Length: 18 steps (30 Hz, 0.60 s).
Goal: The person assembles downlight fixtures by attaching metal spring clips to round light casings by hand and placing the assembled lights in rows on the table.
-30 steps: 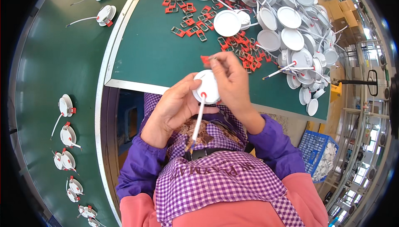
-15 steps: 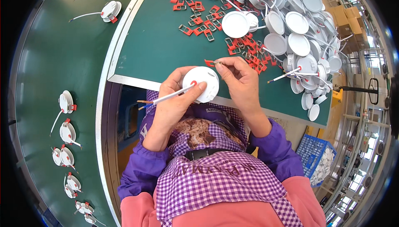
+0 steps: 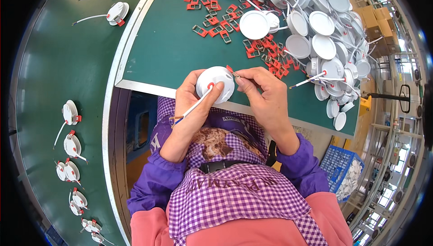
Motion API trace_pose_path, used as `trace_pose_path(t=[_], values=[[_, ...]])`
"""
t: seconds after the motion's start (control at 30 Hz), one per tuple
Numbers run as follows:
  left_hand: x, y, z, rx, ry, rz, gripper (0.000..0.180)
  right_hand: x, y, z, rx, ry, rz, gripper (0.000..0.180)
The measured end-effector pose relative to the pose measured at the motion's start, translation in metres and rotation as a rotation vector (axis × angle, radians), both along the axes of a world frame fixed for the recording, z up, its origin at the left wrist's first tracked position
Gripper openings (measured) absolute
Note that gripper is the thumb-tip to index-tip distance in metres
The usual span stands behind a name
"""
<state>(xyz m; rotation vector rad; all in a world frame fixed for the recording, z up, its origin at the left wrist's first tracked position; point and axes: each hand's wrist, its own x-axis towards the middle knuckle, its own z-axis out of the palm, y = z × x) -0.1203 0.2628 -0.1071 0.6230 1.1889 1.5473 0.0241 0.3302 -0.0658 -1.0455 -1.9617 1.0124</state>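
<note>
Your left hand [image 3: 184, 96] has a firm grip on the white round downlight [image 3: 224, 75], fingers curled round its edge and thumb pressed on the back beside the red grommet [image 3: 210, 85]. The lamp is up in front of you, over the near edge of the green counter [image 3: 167, 56], with its cable [image 3: 194, 105] running down across your left hand. Keep that thumb clear of the mounting points by the rim, and let the cable hang without pulling on it.

Your right grip is a narrow pinch: thumb and forefinger of the right hand [image 3: 269, 98] have the metal end of a red-tabbed spring clip [image 3: 230, 69], its red end at the lamp's right rim. Whether the two touch, you cannot tell from here. Holding the clip by the metal leaves the red tab free, which looks sensible. Square the clip to the rim before pressing, brace the lamp from behind, and push evenly; a tilted clip could slip or spring loose. The loose clips [image 3: 270, 56] lie beyond your right hand, beside the heaped downlights [image 3: 323, 22].
</note>
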Motion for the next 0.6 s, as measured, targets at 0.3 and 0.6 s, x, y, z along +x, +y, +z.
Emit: trace_pose_path(t=[0.3,0.6], values=[[0.0058,0.0011,0.0015,0.002,0.137,-0.052,0.034,-0.0008,-0.0038,-0.002,-0.087,-0.008,-0.049,0.011],[0.0104,0.0071,-0.0055,0.079,0.093,0.018,0.034,-0.0019,-0.0065,-0.005,0.017,-0.006,-0.064,0.01]])
